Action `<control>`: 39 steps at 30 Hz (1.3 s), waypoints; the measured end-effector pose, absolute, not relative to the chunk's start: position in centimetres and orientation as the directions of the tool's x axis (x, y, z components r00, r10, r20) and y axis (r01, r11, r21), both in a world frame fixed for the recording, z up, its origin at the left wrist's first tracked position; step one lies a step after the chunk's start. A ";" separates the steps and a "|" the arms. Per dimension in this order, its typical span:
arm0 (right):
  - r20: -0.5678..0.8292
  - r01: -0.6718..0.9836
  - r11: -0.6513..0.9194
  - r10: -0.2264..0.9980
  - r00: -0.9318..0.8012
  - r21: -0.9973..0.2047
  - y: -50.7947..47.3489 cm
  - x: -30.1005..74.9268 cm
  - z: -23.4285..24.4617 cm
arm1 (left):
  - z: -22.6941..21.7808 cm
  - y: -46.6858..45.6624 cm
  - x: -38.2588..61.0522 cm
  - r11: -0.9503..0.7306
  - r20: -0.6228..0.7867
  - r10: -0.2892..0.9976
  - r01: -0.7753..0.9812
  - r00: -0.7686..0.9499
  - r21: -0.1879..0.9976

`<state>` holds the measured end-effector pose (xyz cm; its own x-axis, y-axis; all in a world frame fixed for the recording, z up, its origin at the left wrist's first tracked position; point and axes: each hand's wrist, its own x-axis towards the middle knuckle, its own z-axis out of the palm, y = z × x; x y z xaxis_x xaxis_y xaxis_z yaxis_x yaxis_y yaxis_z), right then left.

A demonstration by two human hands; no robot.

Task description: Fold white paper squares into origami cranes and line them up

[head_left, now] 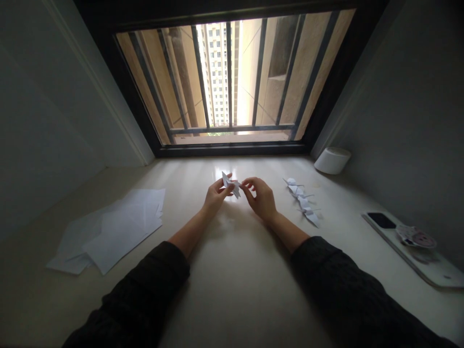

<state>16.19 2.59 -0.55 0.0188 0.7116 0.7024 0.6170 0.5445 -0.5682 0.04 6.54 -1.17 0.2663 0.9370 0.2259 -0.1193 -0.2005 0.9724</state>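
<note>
Both of my hands are raised a little above the pale desk [232, 270] near the window. Between them is a small folded white paper figure [231, 184] with pointed flaps. My left hand [216, 195] pinches its left side with fingers closed. My right hand [261, 197] pinches its right end, fingers curled. Dark sleeves cover both forearms.
A loose pile of white paper sheets [112, 232] lies at the left. Several finished folded paper figures [302, 200] sit in a row right of my hands. A white round container [332, 160] stands by the window corner. A phone [409, 244] with a sticker lies at the right edge.
</note>
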 end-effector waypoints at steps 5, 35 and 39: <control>0.722 0.693 0.547 0.689 -0.055 -0.469 2.5 16.3 -0.6 | -1.1 6.3 0.1 -0.230 0.249 0.901 -0.095 0.356 0.969; 0.731 0.788 0.486 0.679 -0.069 -0.378 2.3 16.3 -0.5 | -0.5 6.0 0.4 -0.123 0.179 0.937 -0.195 0.300 0.973; 0.732 0.793 0.486 0.677 -0.076 -0.367 2.3 16.3 -0.6 | -0.5 6.0 0.4 -0.113 0.175 0.931 -0.203 0.319 0.973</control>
<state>16.33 2.33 -0.56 -0.0762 0.6769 0.7321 0.7935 0.4858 -0.3666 0.39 6.05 -0.54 0.3189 0.9315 0.1751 -0.2028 -0.1134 0.9726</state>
